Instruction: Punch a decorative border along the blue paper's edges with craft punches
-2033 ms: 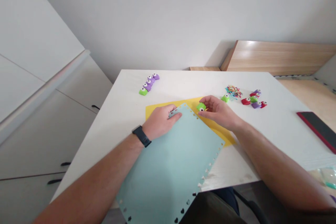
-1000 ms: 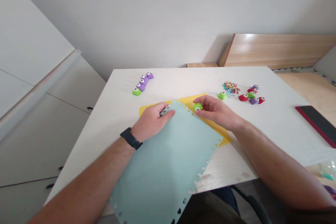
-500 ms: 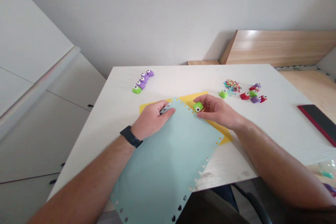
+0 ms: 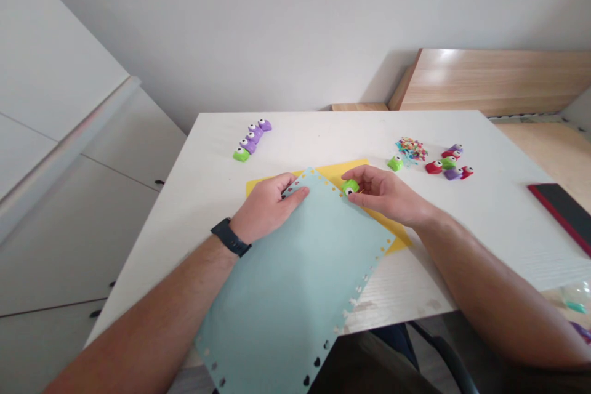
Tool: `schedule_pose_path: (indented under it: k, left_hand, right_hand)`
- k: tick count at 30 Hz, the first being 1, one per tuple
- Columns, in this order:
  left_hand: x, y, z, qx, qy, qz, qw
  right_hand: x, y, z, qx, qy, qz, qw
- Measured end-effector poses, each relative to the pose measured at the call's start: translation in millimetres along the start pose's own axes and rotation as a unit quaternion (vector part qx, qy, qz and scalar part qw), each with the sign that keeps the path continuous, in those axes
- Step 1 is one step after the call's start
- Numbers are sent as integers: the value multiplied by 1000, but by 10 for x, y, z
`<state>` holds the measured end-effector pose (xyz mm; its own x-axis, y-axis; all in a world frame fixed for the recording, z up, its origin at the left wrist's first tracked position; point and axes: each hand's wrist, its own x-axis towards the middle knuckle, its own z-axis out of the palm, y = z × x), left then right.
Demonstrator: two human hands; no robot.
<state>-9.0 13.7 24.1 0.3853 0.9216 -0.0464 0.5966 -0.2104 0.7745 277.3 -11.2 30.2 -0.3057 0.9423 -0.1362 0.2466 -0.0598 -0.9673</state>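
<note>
A light blue sheet (image 4: 295, 271) with small shapes punched along its edges slants toward me, its lower corner past the table's front edge. My left hand (image 4: 268, 206) grips its upper left edge, thumb on top. Between the thumb and fingers of my right hand (image 4: 383, 194) is a green craft punch (image 4: 349, 188), set at the sheet's upper right edge. A yellow sheet (image 4: 399, 241) lies beneath the blue one on the table.
Purple punches (image 4: 255, 133) and a green one (image 4: 241, 154) stand in a row at the back left. Coloured paper bits (image 4: 412, 149), another green punch (image 4: 395, 164) and several mixed punches (image 4: 447, 164) lie right. A dark red-edged object (image 4: 563, 212) lies far right.
The thumb of my right hand now covers part of the green punch's round white top. The view has shifted slightly; both hands keep nearly the same places on the sheet.
</note>
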Motion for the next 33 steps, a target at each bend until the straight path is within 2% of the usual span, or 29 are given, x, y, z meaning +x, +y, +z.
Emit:
schedule_pose_path:
  k: [12,18,33]
  left_hand:
    - [8,7,-6,22,11,11,1000]
    - [4,15,3,23,14,12,1000]
    - [8,3,7,19,13,12,1000]
  right_hand:
    - [-20,-23,-30,-3,-3,-10,1000]
    - [-39,-41,-33,-2,-31,-1,1000]
    - [-52,-51,-29,-12,-28,1,1000]
